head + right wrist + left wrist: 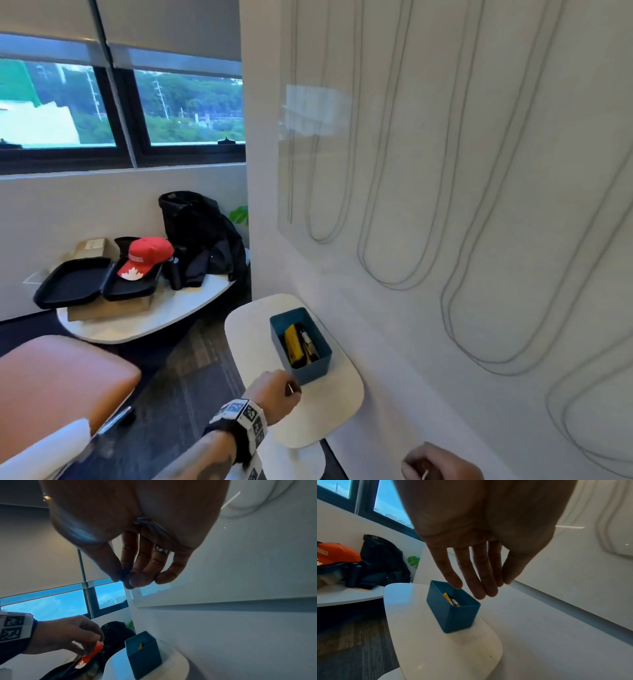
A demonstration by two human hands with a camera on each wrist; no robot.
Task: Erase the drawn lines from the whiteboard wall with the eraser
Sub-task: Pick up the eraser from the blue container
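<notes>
The whiteboard wall (479,171) fills the right side and carries long looping grey drawn lines (322,240). Below it a blue bin (311,366) (453,616) (144,660) stands on a small white table (322,411). A yellow eraser (293,342) (447,598) stands upright inside the bin beside some markers. My left hand (293,390) (479,591) hovers just above the bin's near end, fingers straight and empty. My right hand (428,467) (135,580) hangs low near the wall, fingers loosely curled and thumb against the fingertips, with nothing visible in it.
A larger low white table (144,322) at the left holds a red cap (147,257), open black cases (75,284) and a black bag (202,236). An orange chair (58,377) sits at the lower left. Windows (102,109) span the far wall.
</notes>
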